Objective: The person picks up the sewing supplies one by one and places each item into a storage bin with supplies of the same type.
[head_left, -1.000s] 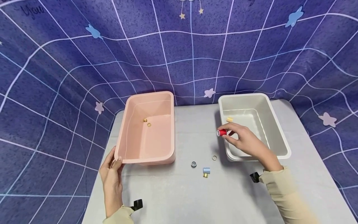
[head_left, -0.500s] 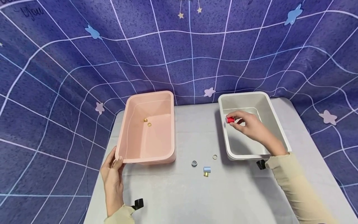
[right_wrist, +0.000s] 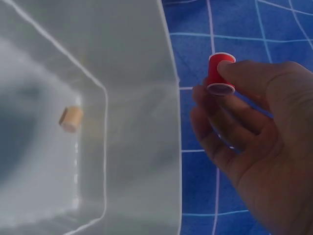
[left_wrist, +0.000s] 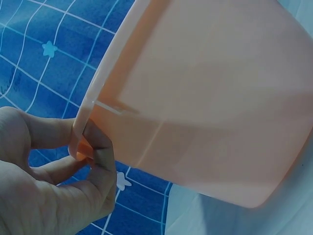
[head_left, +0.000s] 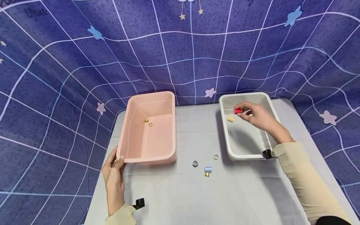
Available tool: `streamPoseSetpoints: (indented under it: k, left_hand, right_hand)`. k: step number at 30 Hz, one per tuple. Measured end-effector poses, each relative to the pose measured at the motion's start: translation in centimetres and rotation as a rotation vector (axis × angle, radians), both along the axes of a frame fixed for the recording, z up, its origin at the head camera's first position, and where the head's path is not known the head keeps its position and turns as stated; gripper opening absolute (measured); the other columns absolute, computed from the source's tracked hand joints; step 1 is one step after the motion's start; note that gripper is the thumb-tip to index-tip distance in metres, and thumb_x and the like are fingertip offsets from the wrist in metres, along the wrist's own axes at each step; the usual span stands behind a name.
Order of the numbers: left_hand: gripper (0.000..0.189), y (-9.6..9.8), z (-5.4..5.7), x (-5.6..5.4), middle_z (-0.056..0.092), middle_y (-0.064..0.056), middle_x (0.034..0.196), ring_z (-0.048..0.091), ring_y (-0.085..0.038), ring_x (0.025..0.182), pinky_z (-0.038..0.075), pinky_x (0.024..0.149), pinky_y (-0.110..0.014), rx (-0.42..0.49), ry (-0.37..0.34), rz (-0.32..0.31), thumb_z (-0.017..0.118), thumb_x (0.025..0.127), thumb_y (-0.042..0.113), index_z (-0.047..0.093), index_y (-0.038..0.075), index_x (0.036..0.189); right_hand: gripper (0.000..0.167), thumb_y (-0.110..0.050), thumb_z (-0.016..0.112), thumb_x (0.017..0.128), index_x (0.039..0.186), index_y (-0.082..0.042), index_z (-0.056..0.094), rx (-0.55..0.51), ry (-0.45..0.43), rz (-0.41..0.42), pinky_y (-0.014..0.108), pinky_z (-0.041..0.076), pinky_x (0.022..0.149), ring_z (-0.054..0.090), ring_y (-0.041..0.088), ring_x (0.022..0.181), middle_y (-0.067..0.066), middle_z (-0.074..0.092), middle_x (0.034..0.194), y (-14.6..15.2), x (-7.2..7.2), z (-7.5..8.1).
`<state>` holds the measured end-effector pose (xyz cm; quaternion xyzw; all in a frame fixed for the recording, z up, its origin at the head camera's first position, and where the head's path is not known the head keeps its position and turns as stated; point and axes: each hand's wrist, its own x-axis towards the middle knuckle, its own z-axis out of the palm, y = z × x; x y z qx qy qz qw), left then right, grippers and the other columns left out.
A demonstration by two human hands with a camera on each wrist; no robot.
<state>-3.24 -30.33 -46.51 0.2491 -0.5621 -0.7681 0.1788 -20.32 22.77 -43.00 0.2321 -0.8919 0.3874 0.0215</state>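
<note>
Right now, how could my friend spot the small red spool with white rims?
In the head view, find the light grey rectangular bin at right. Over it, the person's right hand pinches the red spool. It alone is red; the small yellowish cylinder lies inside the bin.

A red spool (head_left: 238, 111) is showing white ends over the pale grey bin (head_left: 247, 156), while a yellow piece (head_left: 231, 119) is brightening that bin's inside. Left of it, a plain pink bin (head_left: 160, 140) is framing gold pieces (head_left: 146, 120). Behind it, purple-blue cloth (head_left: 180, 50) is displaying white and light-blue gridding with blue stars (head_left: 293, 16).
</note>
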Motion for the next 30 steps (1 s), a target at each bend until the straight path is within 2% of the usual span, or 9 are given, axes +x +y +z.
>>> streamPoseSetpoints:
  k: [6,12,14,19,22,27,30]
  left_hand:
    - [0.056,0.0,0.0,0.0,0.057,-0.008,0.127,0.067,-0.012,0.106,0.060,0.078,-0.017,-0.003,0.015,-0.007,0.052,0.098,-0.016,0.048,-0.004,0.152]
    - [0.055,0.0,0.0,0.1,0.054,-0.008,0.131,0.064,-0.013,0.110,0.060,0.080,-0.016,-0.016,-0.007,-0.017,0.053,0.100,-0.012,0.048,-0.002,0.153]
    - [0.054,0.0,0.0,0.1,0.052,-0.008,0.132,0.063,-0.014,0.113,0.059,0.081,-0.016,-0.026,-0.016,-0.020,0.053,0.101,-0.011,0.048,0.000,0.154]
    - [0.054,-0.2,0.0,0.1,0.052,-0.009,0.133,0.063,-0.016,0.115,0.060,0.083,-0.016,-0.029,-0.023,-0.014,0.053,0.101,-0.011,0.049,0.001,0.153]
    - [0.054,-0.2,0.0,0.1,0.053,-0.009,0.133,0.063,-0.016,0.115,0.060,0.082,-0.016,-0.028,-0.026,-0.013,0.053,0.101,-0.011,0.049,0.002,0.154]
    - [0.055,-0.2,-0.1,0.1,0.052,-0.008,0.133,0.061,-0.016,0.118,0.059,0.083,-0.015,-0.033,-0.043,-0.014,0.053,0.101,-0.010,0.049,0.003,0.154]
    - [0.056,-0.2,0.0,0.1,0.053,-0.007,0.133,0.061,-0.016,0.120,0.060,0.084,-0.016,-0.025,-0.040,-0.011,0.052,0.101,-0.012,0.048,0.003,0.154]
  right_hand:
    - [0.021,-0.005,0.070,0.098,0.118,-0.001,0.072,0.043,-0.042,0.004,0.022,0.056,0.083,0.069,0.030,0.100,0.016,0.075,0.111,0.4,-1.5,-0.5]
    - [0.019,-0.003,0.068,0.098,0.116,0.003,0.071,0.106,-0.057,0.044,0.050,0.059,0.092,0.071,0.038,0.103,0.020,0.074,0.112,0.6,-3.3,-1.0]
    - [0.020,-0.001,0.068,0.097,0.116,0.004,0.071,0.133,-0.064,0.054,0.056,0.057,0.093,0.071,0.039,0.103,0.021,0.074,0.113,0.7,-4.0,-1.2]
    - [0.023,0.004,0.068,0.092,0.115,0.006,0.071,0.172,-0.120,0.076,0.050,0.058,0.091,0.072,0.040,0.102,0.022,0.074,0.109,0.7,-5.8,-2.8]
    - [0.019,0.006,0.068,0.090,0.109,0.006,0.071,0.195,-0.137,0.102,0.047,0.059,0.089,0.072,0.039,0.100,0.021,0.074,0.102,0.8,-6.7,-4.1]
    - [0.015,0.004,0.072,0.086,0.101,0.005,0.071,0.281,-0.087,0.163,0.052,0.058,0.087,0.071,0.035,0.091,0.019,0.073,0.094,1.1,-7.6,-6.0]
    - [0.016,0.004,0.075,0.084,0.099,0.005,0.071,0.327,-0.040,0.184,0.050,0.058,0.083,0.068,0.029,0.084,0.017,0.072,0.090,1.3,-8.1,-7.0]
